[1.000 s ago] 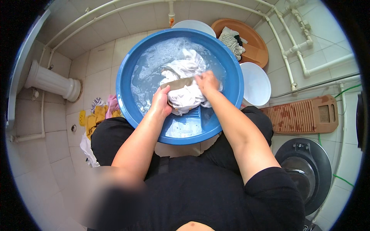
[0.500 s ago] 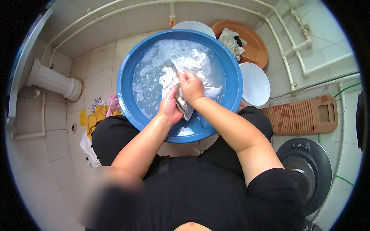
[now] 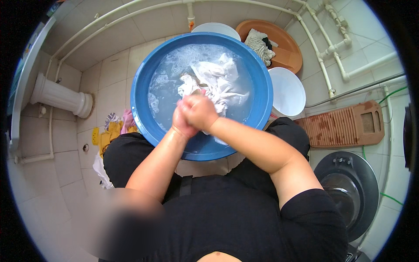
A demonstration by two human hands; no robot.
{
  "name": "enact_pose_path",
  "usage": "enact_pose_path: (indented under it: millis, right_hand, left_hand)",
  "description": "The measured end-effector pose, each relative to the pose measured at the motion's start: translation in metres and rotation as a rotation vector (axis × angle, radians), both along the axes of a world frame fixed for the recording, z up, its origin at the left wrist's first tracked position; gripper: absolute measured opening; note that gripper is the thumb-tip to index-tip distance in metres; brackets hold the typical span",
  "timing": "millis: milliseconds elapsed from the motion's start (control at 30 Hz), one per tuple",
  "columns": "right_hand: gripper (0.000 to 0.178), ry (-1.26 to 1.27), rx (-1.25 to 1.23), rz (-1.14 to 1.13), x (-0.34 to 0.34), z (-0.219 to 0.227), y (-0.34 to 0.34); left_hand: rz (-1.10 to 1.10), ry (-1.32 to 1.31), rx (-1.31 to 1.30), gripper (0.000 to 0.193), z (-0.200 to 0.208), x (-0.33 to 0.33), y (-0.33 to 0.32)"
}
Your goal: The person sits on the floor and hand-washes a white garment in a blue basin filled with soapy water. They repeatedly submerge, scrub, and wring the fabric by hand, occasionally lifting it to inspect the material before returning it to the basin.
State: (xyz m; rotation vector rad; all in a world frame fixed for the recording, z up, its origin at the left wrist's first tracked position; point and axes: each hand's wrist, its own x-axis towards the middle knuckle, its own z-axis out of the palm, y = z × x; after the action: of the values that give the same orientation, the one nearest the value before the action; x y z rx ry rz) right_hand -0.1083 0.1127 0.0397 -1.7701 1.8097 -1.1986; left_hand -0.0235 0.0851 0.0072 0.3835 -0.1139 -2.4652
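Pressing together in the head view, the left hand (image 3: pixel 184 123) and the right hand (image 3: pixel 201 112) are closed on a white cloth (image 3: pixel 216 76), the right lying partly over the left. Fingers are blurred, and the amount of fabric inside the grip cannot be told. The cloth is in the blue tub (image 3: pixel 137 105), upper centre of the frame; its bulk spreads in cloudy, sudsy water (image 3: pixel 163 72) above the hands, and a smaller portion shows just below them.

Right of the tub, near its rim, stands a white basin (image 3: pixel 289 94). Another white basin (image 3: pixel 217 29) is partly hidden behind the tub at top centre. Beside that, a brown basin (image 3: pixel 291 46) contains a striped cloth (image 3: pixel 258 47). A brown washboard (image 3: pixel 338 126) lies at centre right, its ridges showing darker wet-looking patches, with a round black vessel (image 3: pixel 370 190) below it.

Left of the tub, yellow fabric (image 3: pixel 111 134) and pink fabric (image 3: pixel 127 120) are heaped on the tiled floor (image 3: pixel 102 94). A white fluted column (image 3: pixel 62 96) appears at upper left, and white pipes (image 3: pixel 315 48) run along the walls
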Motion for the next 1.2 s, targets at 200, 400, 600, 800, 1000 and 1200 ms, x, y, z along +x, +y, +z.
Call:
enact_pose_path:
  millis: [200, 400, 600, 800, 1000, 1200]
  right_hand:
    - [0.034, -0.19, 0.112, -0.193, -0.027, -0.015, -0.017]
    - [0.028, -0.241, -0.057, -0.046, -0.005, -0.001, -0.002]
    - [0.02, 0.047, -0.212, -0.152, -0.034, -0.022, -0.018]
    - [0.048, -0.141, 0.426, -0.638, -0.127, -0.069, -0.035]
    - [0.074, -0.012, 0.842, -0.213, -0.147, -0.121, -0.013]
    - [0.032, 0.334, 0.246, -0.385, -0.104, -0.075, -0.02]
  left_hand:
    - [0.019, -0.253, -0.03, 0.039, 0.014, -0.008, 0.002]
    - [0.042, -0.188, -0.095, 0.043, 0.012, 0.0, -0.001]
    - [0.09, -0.399, -0.111, 0.044, 0.014, -0.012, 0.007]
    - [0.176, -0.497, -0.087, 0.047, 0.036, -0.007, -0.003]
    - [0.33, -0.686, 0.052, 0.052, 0.008, -0.005, -0.021]
    - [0.182, -0.549, -0.071, 0.049, 0.002, -0.013, -0.016]
